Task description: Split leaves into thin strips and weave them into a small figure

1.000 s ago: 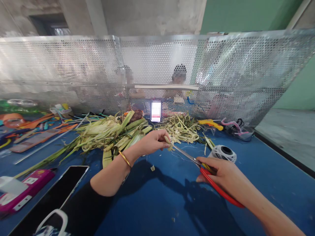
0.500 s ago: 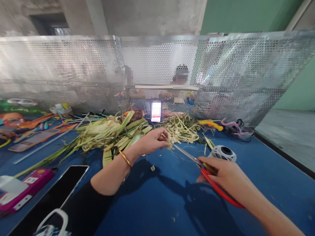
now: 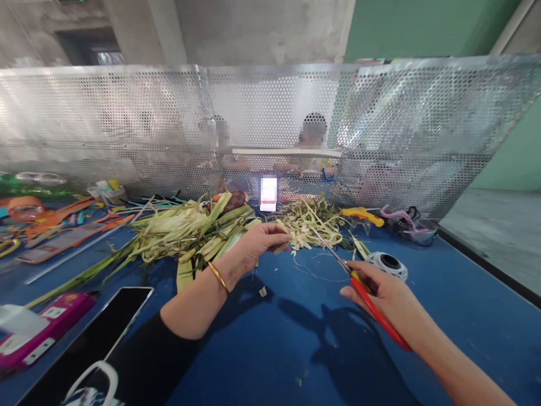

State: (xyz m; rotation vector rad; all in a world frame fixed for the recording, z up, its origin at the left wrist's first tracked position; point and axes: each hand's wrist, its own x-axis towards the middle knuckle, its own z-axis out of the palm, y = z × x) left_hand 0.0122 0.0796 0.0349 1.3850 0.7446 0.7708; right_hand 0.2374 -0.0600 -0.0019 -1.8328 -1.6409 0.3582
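Tub (image 3: 115, 196) holding oddments (image 3: 103, 185), fingers (image 3: 362, 268) gripping scissors (image 3: 365, 296)

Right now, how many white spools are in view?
1: the white spool lies on the blue table, just beyond the right hand, which holds red-handled scissors. Others may be hidden.

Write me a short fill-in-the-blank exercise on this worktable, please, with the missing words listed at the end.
1. The right hand grips a pair of ____.
2. The left hand pinches a pale plant strip above a tabletop whose colour is ____.
3. The bangle is ____ in colour.
4. Of the two hands, the roll of white cord lies nearer to the ____ one.

Missing words: scissors; blue; gold; right.
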